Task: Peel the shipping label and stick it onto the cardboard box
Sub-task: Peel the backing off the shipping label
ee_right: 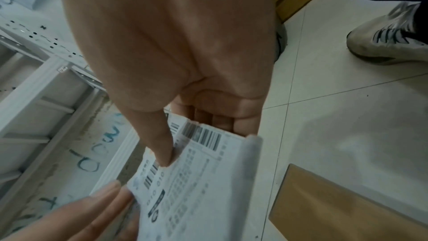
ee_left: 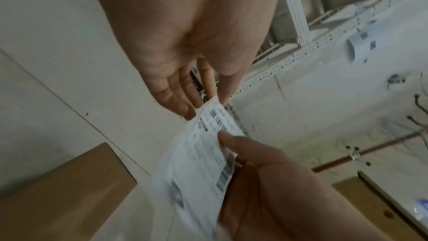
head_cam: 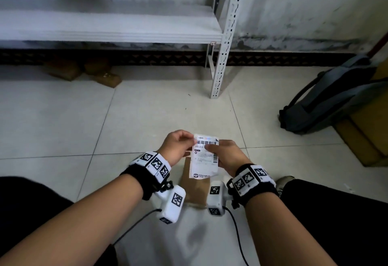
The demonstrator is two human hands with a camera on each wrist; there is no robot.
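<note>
I hold a white shipping label (head_cam: 204, 157) with barcodes upright between both hands, above a brown cardboard box (head_cam: 195, 191) that lies flat on the tiled floor between my knees. My left hand (head_cam: 194, 140) pinches the label's top left corner; in the left wrist view its fingertips (ee_left: 222, 98) meet at the edge of the label (ee_left: 203, 153). My right hand (head_cam: 210, 147) grips the right side, thumb (ee_right: 162, 146) on the printed face of the label (ee_right: 197, 186) and fingers behind it. The box shows in both wrist views (ee_left: 60, 190) (ee_right: 336, 208).
A white metal shelf rack (head_cam: 222, 55) stands ahead against the wall, with small brown parcels (head_cam: 102, 76) under it. A grey backpack (head_cam: 336, 99) leans on stacked cardboard boxes (head_cam: 365, 137) at the right. My shoe (ee_right: 389, 43) is on the floor at the right.
</note>
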